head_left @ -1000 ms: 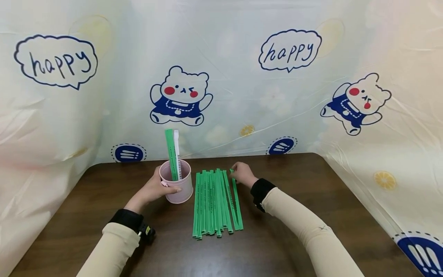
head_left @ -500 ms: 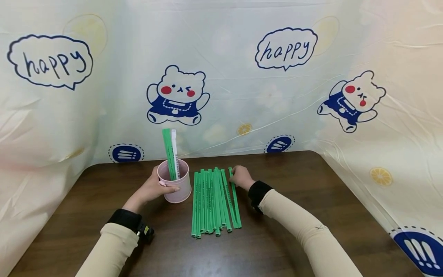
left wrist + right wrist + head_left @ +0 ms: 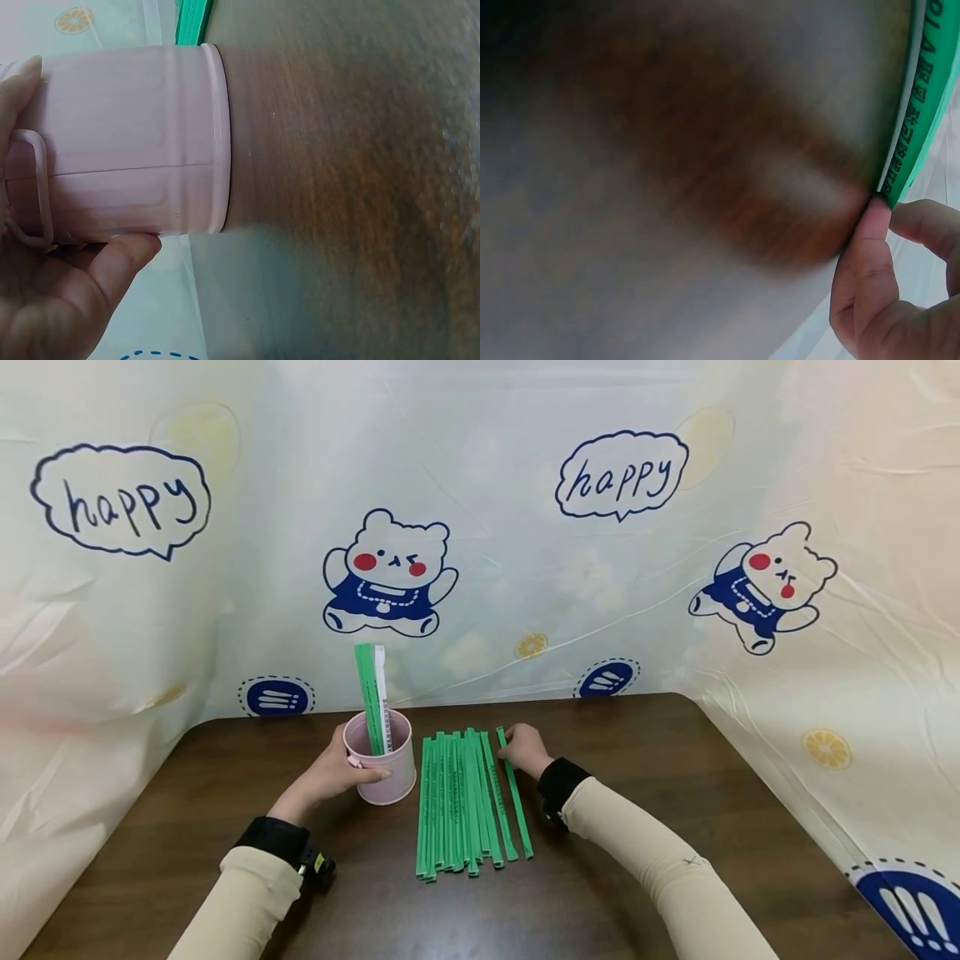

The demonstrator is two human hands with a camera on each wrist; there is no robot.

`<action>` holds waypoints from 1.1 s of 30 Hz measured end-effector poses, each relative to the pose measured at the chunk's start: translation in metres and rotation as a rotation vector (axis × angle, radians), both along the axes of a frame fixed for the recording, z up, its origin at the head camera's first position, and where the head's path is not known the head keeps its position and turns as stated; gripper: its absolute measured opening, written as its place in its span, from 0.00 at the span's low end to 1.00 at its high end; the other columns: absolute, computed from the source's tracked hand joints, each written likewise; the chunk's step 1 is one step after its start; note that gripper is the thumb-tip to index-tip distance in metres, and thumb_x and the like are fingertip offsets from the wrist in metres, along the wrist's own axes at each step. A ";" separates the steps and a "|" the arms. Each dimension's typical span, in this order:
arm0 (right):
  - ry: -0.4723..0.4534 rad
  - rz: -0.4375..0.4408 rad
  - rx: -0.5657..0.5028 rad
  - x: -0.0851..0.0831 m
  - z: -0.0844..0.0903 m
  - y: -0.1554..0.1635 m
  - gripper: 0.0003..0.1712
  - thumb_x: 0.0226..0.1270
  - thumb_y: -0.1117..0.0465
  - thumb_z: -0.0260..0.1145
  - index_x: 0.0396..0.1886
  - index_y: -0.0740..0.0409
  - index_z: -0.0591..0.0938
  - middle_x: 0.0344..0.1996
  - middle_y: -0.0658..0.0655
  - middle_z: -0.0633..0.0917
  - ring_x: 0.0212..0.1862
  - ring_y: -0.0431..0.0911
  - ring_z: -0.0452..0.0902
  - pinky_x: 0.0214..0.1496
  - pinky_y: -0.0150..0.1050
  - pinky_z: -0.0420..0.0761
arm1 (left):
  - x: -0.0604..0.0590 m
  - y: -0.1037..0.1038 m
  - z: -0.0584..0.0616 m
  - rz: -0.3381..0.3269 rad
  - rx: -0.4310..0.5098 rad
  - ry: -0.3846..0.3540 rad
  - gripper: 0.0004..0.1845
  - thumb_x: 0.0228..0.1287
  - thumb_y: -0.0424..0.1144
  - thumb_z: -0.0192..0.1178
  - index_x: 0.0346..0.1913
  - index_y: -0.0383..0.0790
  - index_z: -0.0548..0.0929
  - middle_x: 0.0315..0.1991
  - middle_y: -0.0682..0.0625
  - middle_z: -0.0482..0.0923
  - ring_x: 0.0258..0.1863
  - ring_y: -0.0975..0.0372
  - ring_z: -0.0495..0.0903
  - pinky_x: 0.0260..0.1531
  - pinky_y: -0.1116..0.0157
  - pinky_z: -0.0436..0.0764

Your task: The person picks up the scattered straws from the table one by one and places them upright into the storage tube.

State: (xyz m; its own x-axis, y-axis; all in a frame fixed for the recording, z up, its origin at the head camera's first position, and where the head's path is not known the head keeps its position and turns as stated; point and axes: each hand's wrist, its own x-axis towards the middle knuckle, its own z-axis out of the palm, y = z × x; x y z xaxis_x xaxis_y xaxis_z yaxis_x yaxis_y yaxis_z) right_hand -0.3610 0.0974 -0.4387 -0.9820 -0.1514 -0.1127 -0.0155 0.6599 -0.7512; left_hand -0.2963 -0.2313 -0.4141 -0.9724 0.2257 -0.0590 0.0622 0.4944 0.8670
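My left hand (image 3: 328, 777) grips a pink bucket (image 3: 393, 783) from its left side, thumb across the front and fingers behind. In the left wrist view, the bucket's wire loop (image 3: 42, 187) shows by the palm, and its base is on the table. A green wrapped straw (image 3: 369, 693) and a white wrapped straw (image 3: 382, 681) stand in the bucket, leaning slightly left. My right hand (image 3: 527, 750) pinches the far end of the rightmost green straw (image 3: 519, 806) between thumb and finger; printed letters run along that straw (image 3: 928, 97) in the right wrist view.
Several green wrapped straws (image 3: 453, 802) lie side by side, lengthwise, in the middle of the brown table (image 3: 390, 918). Behind the table's far edge hangs a pale printed curtain (image 3: 495, 568) with bears and "happy" bubbles.
The rightmost green straw's near end has swung right, away from the row, as my right hand pinches its far end. My left hand keeps its grip on the bucket.
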 end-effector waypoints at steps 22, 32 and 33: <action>0.110 -0.056 -0.008 -0.016 0.024 0.010 0.25 0.72 0.70 0.62 0.66 0.73 0.74 0.56 0.71 0.82 0.41 0.54 0.82 0.45 0.41 0.81 | 0.001 0.001 -0.003 -0.015 0.020 0.043 0.60 0.58 0.43 0.75 0.78 0.34 0.38 0.75 0.28 0.46 0.71 0.35 0.57 0.70 0.28 0.62; 0.257 -0.023 -0.160 -0.056 0.061 0.007 0.27 0.71 0.63 0.64 0.68 0.63 0.75 0.48 0.62 0.85 0.49 0.52 0.82 0.53 0.44 0.82 | 0.002 -0.002 -0.003 -0.024 0.011 0.089 0.60 0.58 0.42 0.75 0.78 0.33 0.39 0.73 0.27 0.47 0.70 0.34 0.58 0.69 0.28 0.62; 0.269 -0.027 -0.175 -0.056 0.067 0.005 0.27 0.71 0.63 0.64 0.68 0.63 0.74 0.48 0.62 0.85 0.49 0.53 0.82 0.53 0.45 0.81 | 0.003 -0.002 -0.003 -0.023 0.006 0.089 0.60 0.58 0.43 0.75 0.78 0.33 0.39 0.73 0.27 0.47 0.70 0.34 0.58 0.69 0.28 0.63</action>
